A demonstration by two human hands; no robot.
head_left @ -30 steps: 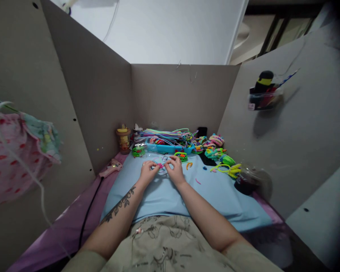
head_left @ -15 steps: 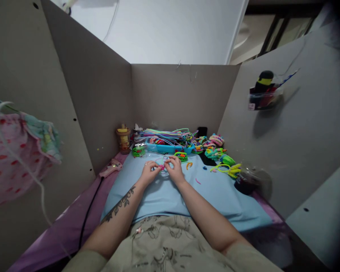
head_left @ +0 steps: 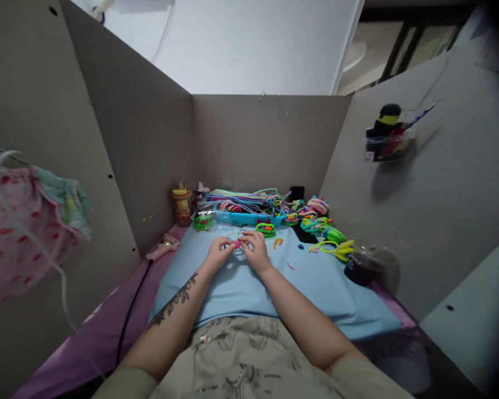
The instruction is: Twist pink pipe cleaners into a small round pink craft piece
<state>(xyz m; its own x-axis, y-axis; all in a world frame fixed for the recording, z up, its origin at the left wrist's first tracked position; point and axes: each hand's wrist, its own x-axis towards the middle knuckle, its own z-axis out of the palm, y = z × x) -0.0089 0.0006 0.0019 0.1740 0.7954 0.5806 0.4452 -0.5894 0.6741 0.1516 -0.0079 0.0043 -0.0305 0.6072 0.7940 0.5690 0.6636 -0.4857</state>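
Note:
My left hand [head_left: 218, 250] and my right hand [head_left: 254, 249] rest close together on a light blue cloth [head_left: 249, 288]. Both have their fingers pinched on a small pink and pale piece of pipe-cleaner craft [head_left: 237, 243] held between them. The piece is tiny and partly hidden by my fingertips. Just behind my hands stands a blue tray [head_left: 249, 217] piled with colourful pipe cleaners.
Grey cardboard walls [head_left: 266, 138] close in three sides. A small jar [head_left: 181, 206] and a pink glue gun [head_left: 163, 247] with a black cord lie at the left. Finished colourful pieces [head_left: 320, 224] and a dark bowl [head_left: 360, 266] sit at the right.
My hands have drawn a little closer together over the small piece; otherwise nothing has moved.

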